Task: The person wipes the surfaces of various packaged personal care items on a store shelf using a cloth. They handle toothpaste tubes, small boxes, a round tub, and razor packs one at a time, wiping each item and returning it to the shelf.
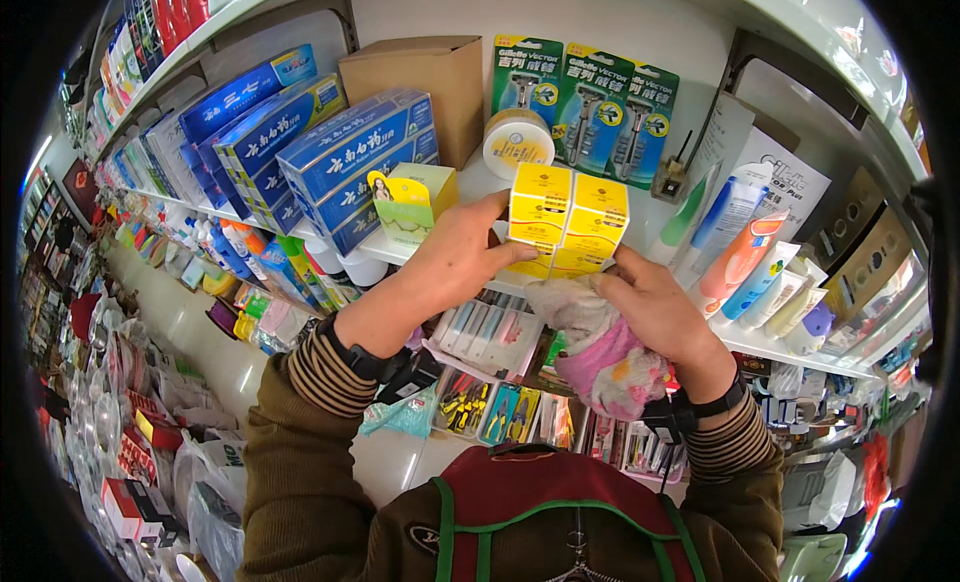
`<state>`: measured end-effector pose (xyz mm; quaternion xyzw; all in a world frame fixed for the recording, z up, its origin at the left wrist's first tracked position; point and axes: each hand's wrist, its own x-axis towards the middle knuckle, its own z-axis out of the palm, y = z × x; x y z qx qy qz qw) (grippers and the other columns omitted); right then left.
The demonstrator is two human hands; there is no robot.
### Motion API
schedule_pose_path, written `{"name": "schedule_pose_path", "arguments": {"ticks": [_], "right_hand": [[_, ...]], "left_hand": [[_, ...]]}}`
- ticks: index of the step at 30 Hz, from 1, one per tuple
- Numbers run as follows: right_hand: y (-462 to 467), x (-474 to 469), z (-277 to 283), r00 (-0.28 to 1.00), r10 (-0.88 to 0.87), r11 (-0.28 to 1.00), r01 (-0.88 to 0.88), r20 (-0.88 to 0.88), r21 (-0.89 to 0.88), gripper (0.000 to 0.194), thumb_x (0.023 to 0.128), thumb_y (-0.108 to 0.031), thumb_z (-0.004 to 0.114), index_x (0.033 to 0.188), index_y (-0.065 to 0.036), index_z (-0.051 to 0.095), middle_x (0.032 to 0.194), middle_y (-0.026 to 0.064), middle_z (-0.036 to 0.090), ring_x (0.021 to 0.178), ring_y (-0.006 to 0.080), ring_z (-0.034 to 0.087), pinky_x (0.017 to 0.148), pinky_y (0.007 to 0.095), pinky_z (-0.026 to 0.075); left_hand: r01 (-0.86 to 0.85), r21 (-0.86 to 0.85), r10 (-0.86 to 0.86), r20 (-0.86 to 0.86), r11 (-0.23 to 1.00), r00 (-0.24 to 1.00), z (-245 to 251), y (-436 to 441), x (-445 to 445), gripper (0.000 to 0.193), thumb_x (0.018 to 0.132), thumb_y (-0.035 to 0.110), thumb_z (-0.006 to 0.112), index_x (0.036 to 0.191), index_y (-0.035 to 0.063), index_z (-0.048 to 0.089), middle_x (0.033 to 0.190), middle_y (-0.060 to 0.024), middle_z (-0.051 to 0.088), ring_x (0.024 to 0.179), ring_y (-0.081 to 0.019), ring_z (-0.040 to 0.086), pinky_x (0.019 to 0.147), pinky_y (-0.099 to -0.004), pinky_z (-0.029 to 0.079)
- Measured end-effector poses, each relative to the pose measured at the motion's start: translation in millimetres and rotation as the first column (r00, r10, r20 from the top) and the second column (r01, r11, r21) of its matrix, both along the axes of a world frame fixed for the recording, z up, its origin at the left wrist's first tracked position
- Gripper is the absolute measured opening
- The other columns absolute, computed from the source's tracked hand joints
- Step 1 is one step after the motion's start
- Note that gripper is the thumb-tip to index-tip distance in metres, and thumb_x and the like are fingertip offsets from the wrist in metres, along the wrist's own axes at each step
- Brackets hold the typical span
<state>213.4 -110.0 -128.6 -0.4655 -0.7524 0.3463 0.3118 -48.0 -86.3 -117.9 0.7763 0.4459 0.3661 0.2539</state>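
Small yellow cartons (568, 214) are grouped in a block near the front of the white shelf. Along the block's left side, my left hand (461, 244) grips with the thumb in front and the fingers behind. My right hand (656, 304) holds a crumpled pink and grey cloth (607, 357), which hangs below the shelf edge. Its fingertips are at the block's lower right corner. Just left of the cartons stands a pale green box (415, 199) with a yellow flap. Behind them rests a round white tub (519, 138). Whether the cartons touch the shelf is hidden.
Blue toothpaste boxes (356, 162) and a brown cardboard box (420, 87) stand left. Carded Gillette razors (585, 109) lean at the back. Several upright tubes (742, 259) and a small glass bottle (670, 178) stand right. Below are trays of small tools (465, 403).
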Motion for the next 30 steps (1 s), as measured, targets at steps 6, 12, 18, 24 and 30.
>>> {"name": "schedule_pose_path", "arguments": {"ticks": [6,12,18,24,30], "right_hand": [[0.1,-19.8,2.0,1.0,0.016,1.0,-0.016,0.012,-0.022,0.072,0.095,-0.027,0.062,0.156,0.001,0.034,0.103,0.0233,0.071,0.09,0.0326,0.07,0.083,0.0394,0.054],[3.1,-30.5,4.4,0.998,0.027,0.997,-0.023,0.057,-0.08,0.08,0.094,-0.031,0.062,0.158,0.002,0.026,0.107,0.0272,0.071,0.099,0.0398,0.071,0.089,0.0422,0.055],[3.6,-35.1,-2.6,0.998,0.056,0.998,-0.057,-0.027,-0.039,0.078,0.095,-0.029,0.063,0.156,0.004,0.028,0.106,0.0265,0.071,0.097,0.0393,0.071,0.088,0.0418,0.055],[-15.2,-13.0,-13.1,0.989,-0.019,0.999,0.013,-0.149,-0.045,0.065,0.096,-0.027,0.067,0.147,0.004,0.043,0.099,0.0214,0.072,0.087,0.03,0.072,0.081,0.0386,0.056],[-35.3,8.0,-22.4,0.968,-0.029,0.998,0.016,-0.248,-0.057,0.049,0.098,-0.021,0.067,0.137,0.004,0.053,0.094,0.0168,0.07,0.081,0.0178,0.067,0.075,0.0325,0.055]], "left_hand": [[-0.116,0.078,0.119,-0.039,0.99,0.992,-10.3,-13.7,-9.7,0.032,0.093,0.01,0.073,0.119,-0.0038,0.061,0.088,-0.0166,0.072,0.069,-0.0225,0.069,0.063,-0.0338,0.053],[-0.176,0.142,0.183,-0.043,0.974,0.982,-20.3,-20.1,-14.2,0.032,0.091,0.004,0.072,0.121,-0.0029,0.061,0.089,-0.0183,0.072,0.071,-0.0252,0.071,0.064,-0.0354,0.055],[-0.276,0.061,0.282,-0.105,0.959,0.954,-0.7,-40.9,-13.4,0.032,0.091,0.01,0.074,0.118,-0.0032,0.065,0.085,-0.0174,0.072,0.07,-0.0218,0.07,0.064,-0.0326,0.055],[-0.419,0.333,0.434,0.03,0.845,0.9,52.8,-57.7,-28.0,0.023,0.092,0.019,0.076,0.1,-0.0031,0.074,0.071,-0.0126,0.066,0.059,-0.0153,0.06,0.058,-0.0306,0.049],[-0.258,-0.109,0.219,-0.283,0.96,0.934,112.2,87.5,-3.0,0.079,0.1,0.068,0.045,0.099,-0.0062,0.072,0.08,-0.0221,0.07,0.073,-0.0336,0.072,0.068,-0.0436,0.056]]}}
